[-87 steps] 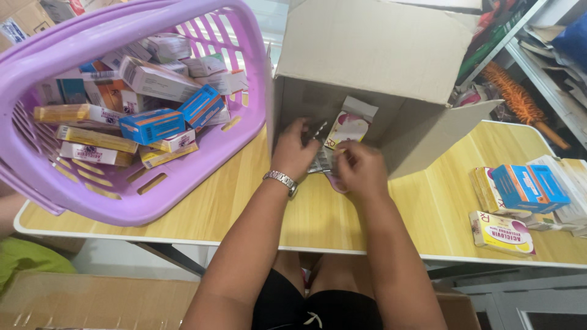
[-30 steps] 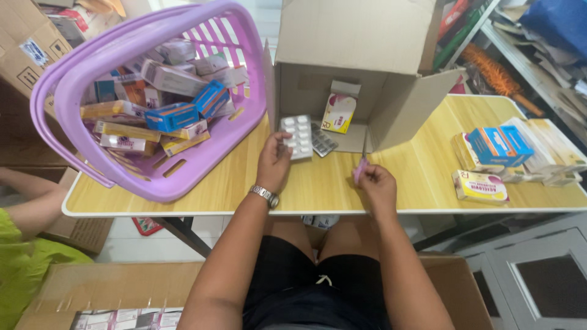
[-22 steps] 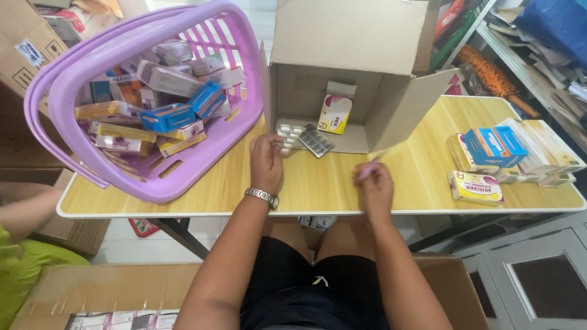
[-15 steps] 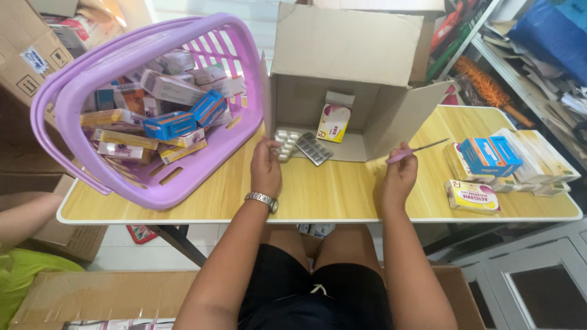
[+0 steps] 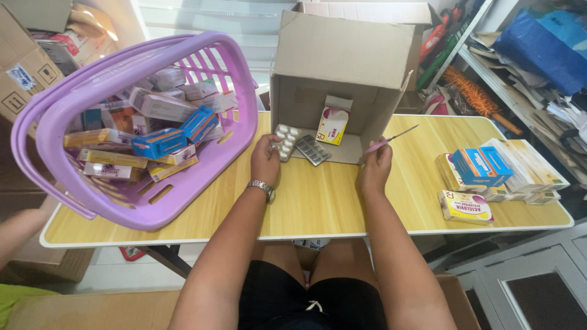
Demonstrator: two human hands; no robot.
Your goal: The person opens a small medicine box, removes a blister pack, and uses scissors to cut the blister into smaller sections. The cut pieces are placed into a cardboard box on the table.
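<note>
The open brown cardboard box (image 5: 342, 67), lying on its side at upper centre, holds the white blister strip (image 5: 284, 140). The left hand (image 5: 266, 160) (fingers curled) has released the strip and rests touching it. The right hand (image 5: 374, 168) has swung back toward the box, pinching the thin pink-handled tool (image 5: 391, 138).

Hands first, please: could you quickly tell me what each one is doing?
Left hand: fingers on the white blister pack.
Right hand: closed on a thin pink tool.

White blister pack (image 5: 284, 141): flat at the mouth of the side-lying cardboard box (image 5: 342, 55), rows of round white pills facing up, left hand (image 5: 265, 160) touching its near edge. Pink-handled blade tool (image 5: 391, 138): thin, pinched in right hand (image 5: 374, 166), tip angled up and right, just beside the box's right wall.
</note>
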